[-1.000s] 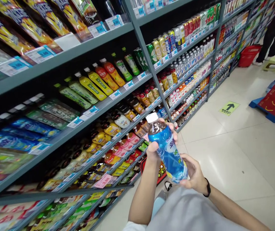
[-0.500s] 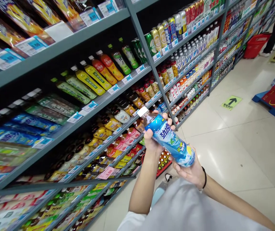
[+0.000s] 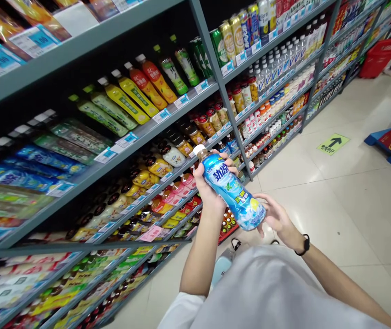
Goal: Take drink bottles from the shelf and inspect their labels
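A blue drink bottle (image 3: 234, 192) with a white cap is held tilted in front of me, its label facing up and its cap toward the shelves. My left hand (image 3: 212, 185) is wrapped round the upper part, thumb on the near side and fingers on the far side. Beside the base, my right hand (image 3: 279, 219) has its fingers apart; some fingertips pass close by or behind the bottle, and I cannot tell whether they touch it. A dark band circles the right wrist.
Grey shelves (image 3: 130, 151) of bottled drinks and cans run along the left into the distance. To the right are a floor arrow sticker (image 3: 333, 144), a blue pallet (image 3: 387, 153) with red boxes and a red basket (image 3: 380, 57). A person's legs show at the far right edge.
My right hand has loosened from the bottle's base and shifted slightly right. The bottle, still in my left hand, has moved a little left in view and turned so its label shows more fully.
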The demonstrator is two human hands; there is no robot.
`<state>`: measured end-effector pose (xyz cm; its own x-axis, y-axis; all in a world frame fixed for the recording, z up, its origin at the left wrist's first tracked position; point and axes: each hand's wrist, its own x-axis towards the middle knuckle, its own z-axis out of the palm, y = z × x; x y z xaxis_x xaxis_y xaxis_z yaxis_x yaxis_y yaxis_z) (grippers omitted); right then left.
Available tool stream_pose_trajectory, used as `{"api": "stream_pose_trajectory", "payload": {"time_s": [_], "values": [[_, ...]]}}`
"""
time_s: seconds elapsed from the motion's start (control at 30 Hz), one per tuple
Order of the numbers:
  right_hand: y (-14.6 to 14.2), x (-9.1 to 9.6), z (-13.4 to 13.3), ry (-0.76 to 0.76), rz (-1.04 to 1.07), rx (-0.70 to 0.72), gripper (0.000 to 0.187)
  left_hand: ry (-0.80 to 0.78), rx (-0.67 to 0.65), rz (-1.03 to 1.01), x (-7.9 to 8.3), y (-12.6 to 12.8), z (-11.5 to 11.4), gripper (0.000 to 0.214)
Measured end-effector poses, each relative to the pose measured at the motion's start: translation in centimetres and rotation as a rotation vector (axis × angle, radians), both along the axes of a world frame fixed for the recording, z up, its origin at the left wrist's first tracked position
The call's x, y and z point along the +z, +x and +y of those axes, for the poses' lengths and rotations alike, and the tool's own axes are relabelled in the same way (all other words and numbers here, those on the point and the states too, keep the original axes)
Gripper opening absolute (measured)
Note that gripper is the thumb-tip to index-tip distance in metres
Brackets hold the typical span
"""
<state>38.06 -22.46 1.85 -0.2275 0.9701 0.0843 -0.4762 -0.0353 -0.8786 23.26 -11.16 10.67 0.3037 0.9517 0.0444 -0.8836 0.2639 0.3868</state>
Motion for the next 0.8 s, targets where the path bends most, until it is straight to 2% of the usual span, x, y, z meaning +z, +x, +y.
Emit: {"api": "stream_pose_trajectory", "payload": {"time_s": [0.1,0.3,0.5,0.7,0.8], "values": [[-0.3,0.6,-0.7,0.096,-0.167,-0.087,0.068,-0.047,0.009,-0.061,-0.3,-0.1,0.2,0.044],[-0.8,0.8,-1.2,0.092,-0.203,-0.059,0.052,-0.06,0.082,-0.008,-0.8,0.2,-0.1,0.044],[-0.6,0.6,-1.3,0.124,-0.342,-0.148,0.067,-0.028,0.17,0.188,-1.1,0.4,0.2,0.052],[-0.3,-0.3,-1.5,0.218,-0.429,-0.242,0.079,0.002,0.151,0.164,-0.7,0.5,0.2,0.049],[-0.6,-0.4,-1.5,0.167,-0.467,-0.307,0.082,0.052,0.132,0.19,-0.5,0.6,0.2,0.05]]}}
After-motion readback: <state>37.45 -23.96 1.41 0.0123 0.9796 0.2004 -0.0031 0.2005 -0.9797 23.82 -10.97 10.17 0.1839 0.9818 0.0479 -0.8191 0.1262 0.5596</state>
